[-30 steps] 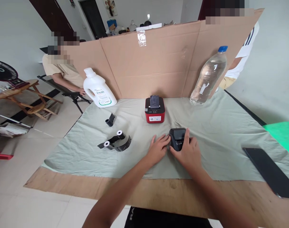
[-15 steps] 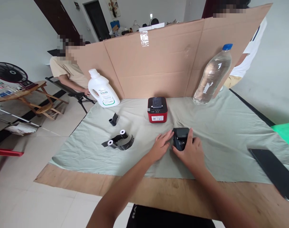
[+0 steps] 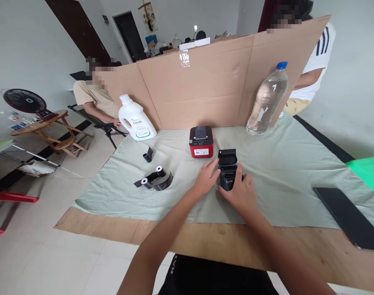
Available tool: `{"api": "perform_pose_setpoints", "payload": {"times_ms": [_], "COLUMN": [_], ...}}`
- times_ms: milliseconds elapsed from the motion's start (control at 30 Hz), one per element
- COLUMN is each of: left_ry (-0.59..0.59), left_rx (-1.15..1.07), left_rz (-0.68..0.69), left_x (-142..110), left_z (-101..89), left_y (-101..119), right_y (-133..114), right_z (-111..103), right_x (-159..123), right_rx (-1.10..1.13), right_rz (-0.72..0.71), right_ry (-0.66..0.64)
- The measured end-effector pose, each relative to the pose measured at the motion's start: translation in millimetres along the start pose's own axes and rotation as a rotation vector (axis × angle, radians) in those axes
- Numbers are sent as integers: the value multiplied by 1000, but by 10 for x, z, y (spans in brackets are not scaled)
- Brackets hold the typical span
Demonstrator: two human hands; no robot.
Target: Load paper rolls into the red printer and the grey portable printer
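A small black portable printer (image 3: 228,172) lies on the green cloth, its lid (image 3: 227,157) flipped up and back. Dark, shiny material shows inside; I cannot make out what it is. My right hand (image 3: 242,190) grips the printer's near and right sides, thumb at the front left corner. At its left side is my left hand (image 3: 207,178), fingers stretched out with the tips at or against the casing. Behind them stands a red and black printer (image 3: 201,150). To the left lie two joined rolls of black paper tape (image 3: 158,180) and a smaller black roll (image 3: 147,155).
A white jug (image 3: 137,121) and a water bottle (image 3: 268,102) lean on a cardboard screen (image 3: 193,94) at the back. A black phone (image 3: 348,217) lies at the right. Two people sit beyond the cardboard. The table's wooden edge (image 3: 205,239) is in front.
The black printer's lid has swung from shut to standing open away from me. Both hands stay around it. The whole view has shifted slightly.
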State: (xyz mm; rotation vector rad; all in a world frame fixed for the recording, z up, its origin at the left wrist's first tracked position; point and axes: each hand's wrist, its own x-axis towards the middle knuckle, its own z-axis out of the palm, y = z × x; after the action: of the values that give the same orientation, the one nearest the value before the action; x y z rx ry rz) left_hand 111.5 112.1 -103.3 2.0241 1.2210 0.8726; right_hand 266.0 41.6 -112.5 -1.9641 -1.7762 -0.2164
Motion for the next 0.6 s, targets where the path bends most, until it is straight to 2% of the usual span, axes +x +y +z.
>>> {"api": "perform_pose_setpoints", "payload": {"times_ms": [67,100,200,267,433,533,600], "left_ry": [41,14,-225,-357,-472,-438,-354], "left_rx": [175,278,583,688,700,671,567], "left_rz": [33,53,109,120,98,102,100], "left_x": [94,160,404,557,732,701,640], "left_z": [-26,-36,-41,-22,3,-103,-244], "left_y": [133,208,423,538,705,727,688], "right_y": [-1,2,22,42,95,160,225], "right_z": [-21,-32,-70,-91,-97,-103,-130], "right_x": [2,6,28,47,93,143,189], "right_rx": [23,44,156,248,417,575,720], "right_rz": [9,20,83,138,214,224,261], "right_ry": [-24,-33,-61,-87,-130,-58,9]}}
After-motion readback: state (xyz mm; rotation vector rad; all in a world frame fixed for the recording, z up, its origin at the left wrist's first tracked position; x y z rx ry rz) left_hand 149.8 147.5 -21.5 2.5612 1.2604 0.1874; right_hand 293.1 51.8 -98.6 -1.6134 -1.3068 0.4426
